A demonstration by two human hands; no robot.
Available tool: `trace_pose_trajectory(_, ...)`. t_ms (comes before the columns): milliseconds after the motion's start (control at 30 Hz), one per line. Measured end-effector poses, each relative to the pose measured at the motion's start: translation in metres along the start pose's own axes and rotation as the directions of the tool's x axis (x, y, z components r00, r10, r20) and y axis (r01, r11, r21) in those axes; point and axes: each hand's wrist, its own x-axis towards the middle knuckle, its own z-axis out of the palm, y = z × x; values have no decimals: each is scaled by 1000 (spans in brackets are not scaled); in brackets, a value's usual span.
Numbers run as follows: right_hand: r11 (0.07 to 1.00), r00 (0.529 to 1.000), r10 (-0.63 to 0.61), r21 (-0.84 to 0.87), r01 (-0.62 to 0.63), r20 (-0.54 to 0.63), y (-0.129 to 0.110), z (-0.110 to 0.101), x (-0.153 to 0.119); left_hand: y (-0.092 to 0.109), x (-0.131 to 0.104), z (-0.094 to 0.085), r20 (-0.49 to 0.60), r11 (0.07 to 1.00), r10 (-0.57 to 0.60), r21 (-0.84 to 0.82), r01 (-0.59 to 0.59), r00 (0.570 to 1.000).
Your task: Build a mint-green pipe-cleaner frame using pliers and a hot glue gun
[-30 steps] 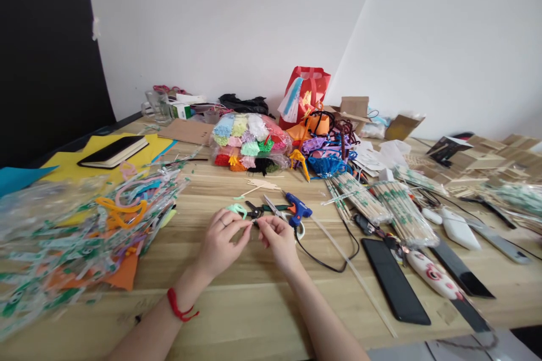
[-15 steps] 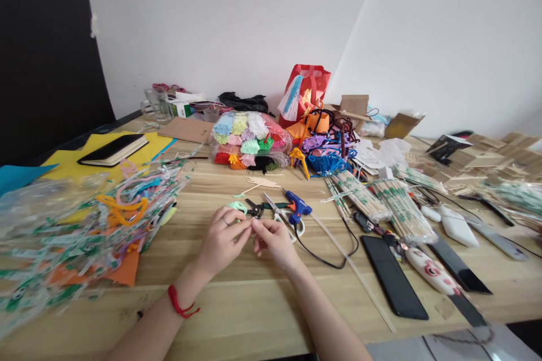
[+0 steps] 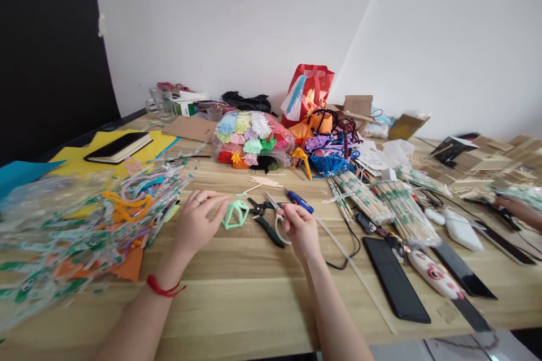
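Note:
My left hand [image 3: 197,225], with a red cord bracelet [image 3: 165,286] at the wrist, hovers just left of a mint-green wire-like geometric frame [image 3: 235,215]. Its index finger stretches out and the thumb stands apart from it. My right hand [image 3: 300,231] has curled fingers, thumb pressed to them, over the scissors [image 3: 278,231]; what it pinches, if anything, is too small to make out. Dark-green-handled cutters [image 3: 270,232] lie between the hands. Behind the right hand is a blue glue gun [image 3: 300,201], partly hidden.
Crumpled plastic wrappers [image 3: 84,237] cover the left side. A bag of colourful pipe cleaners [image 3: 252,141] sits at the back. Bundled wooden sticks [image 3: 406,211], a clear glue stick [image 3: 359,276] and a black phone [image 3: 396,279] lie right. Another person's hand [image 3: 520,210] reaches in at far right.
My hands, fingertips together before, have separated: the left moved left, the right moved right over the scissors. The green frame is now uncovered. Another person's hand has appeared at right.

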Motion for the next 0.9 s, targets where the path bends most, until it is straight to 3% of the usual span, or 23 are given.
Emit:
trace_pose_trajectory(100,991,995,-77,105,83,-58,-6,-8,4,-7,-2,8,67,991,-119,65,115,991)
trace_pose_trajectory(200,981,992,-114,151,122,-58,-9,-10,4,-7,-7,17,198,985,-160,94,144,967)
trace_pose_trajectory(300,993,990,-104,62,99,98,-7,-5,-1,-6,-12,24,306,980,-185,133,151,934)
trace_pose_trajectory(400,966,940,-66,-214,144,333,-2,4,-10,-5,-14,27,358,970,-231,162,183,905)
trace_pose_trajectory(533,754,888,-189,-518,405,420,11,16,-17,-3,-12,27,337,954,-300,118,276,892)
trace_pose_trajectory(633,670,885,-286,-584,459,367,18,20,-18,4,-9,25,264,942,-327,8,337,907)
trace_pose_trajectory(767,630,891,-333,-630,453,307,20,21,-18,22,-8,24,222,924,-305,-168,345,926)
trace_pose_trajectory(900,669,906,-324,-611,423,273,18,22,-18,38,-9,24,214,936,-200,-247,251,956)
